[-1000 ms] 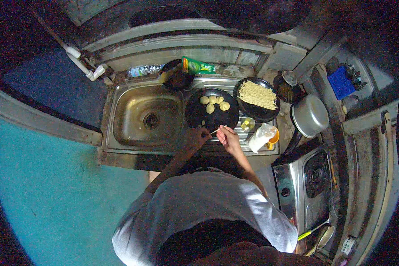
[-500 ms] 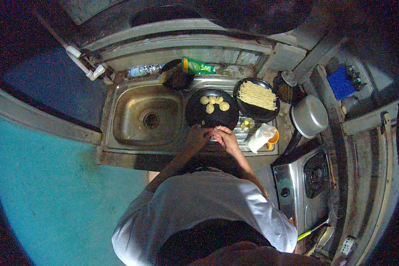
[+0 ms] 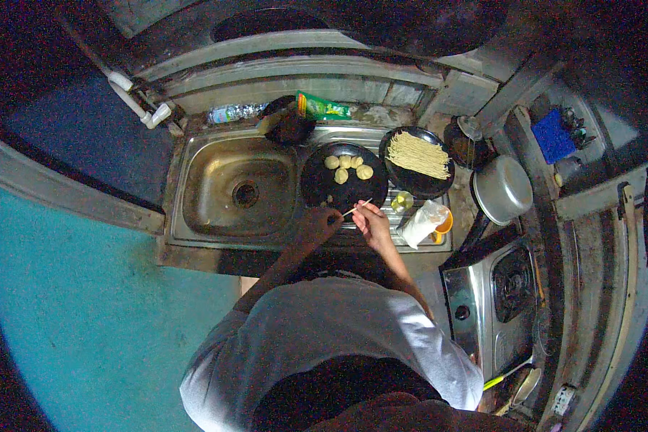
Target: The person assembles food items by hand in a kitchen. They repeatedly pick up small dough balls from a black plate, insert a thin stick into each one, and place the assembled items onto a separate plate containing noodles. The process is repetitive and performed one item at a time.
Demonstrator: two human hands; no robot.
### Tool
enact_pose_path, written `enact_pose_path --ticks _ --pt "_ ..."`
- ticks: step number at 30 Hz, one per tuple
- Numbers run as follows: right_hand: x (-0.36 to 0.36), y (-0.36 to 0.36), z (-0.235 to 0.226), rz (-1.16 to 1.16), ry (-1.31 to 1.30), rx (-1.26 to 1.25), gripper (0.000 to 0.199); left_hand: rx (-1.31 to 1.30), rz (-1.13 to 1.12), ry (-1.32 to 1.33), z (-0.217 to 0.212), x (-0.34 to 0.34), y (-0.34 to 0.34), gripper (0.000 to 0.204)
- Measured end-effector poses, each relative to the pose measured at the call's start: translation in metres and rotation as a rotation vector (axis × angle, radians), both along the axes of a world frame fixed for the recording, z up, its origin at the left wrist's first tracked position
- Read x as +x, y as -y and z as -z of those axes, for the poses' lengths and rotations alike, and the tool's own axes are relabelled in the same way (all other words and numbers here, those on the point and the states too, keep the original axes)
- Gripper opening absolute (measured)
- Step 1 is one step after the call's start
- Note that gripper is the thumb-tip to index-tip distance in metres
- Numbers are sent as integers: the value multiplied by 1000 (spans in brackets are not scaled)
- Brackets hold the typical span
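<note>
Skewer (image 3: 358,207) between sink (image 3: 194,216) and noodle plate (image 3: 398,181).

Green and yellow flat packet (image 3: 325,109) laid behind sink (image 3: 194,194), clear plastic bottle (image 3: 232,113) beside it, white bag (image 3: 421,223) near noodle plate (image 3: 403,180).

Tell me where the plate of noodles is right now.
In the head view, the plate of noodles sits on the drainboard right of the dark plate of dumplings, beyond the right hand and left of the metal pot.
</note>
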State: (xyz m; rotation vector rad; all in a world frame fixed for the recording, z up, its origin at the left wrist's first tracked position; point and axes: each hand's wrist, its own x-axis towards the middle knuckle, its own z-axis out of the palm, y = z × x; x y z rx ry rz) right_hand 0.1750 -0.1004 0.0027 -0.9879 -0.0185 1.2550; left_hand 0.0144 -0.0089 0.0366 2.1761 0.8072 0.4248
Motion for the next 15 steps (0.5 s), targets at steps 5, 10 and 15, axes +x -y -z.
enact_pose_path --ticks 5,10,15 --pt "-4 -3 -10 -108 -45 82 16 139 -157 108 22 4 4 31" --pt "-8 -5 -5 -143 49 132 13 177 -68 216 45 14 -3 33" --pt "-3 0 -6 -106 58 43 13 55 43 82 25 15 -8 23"
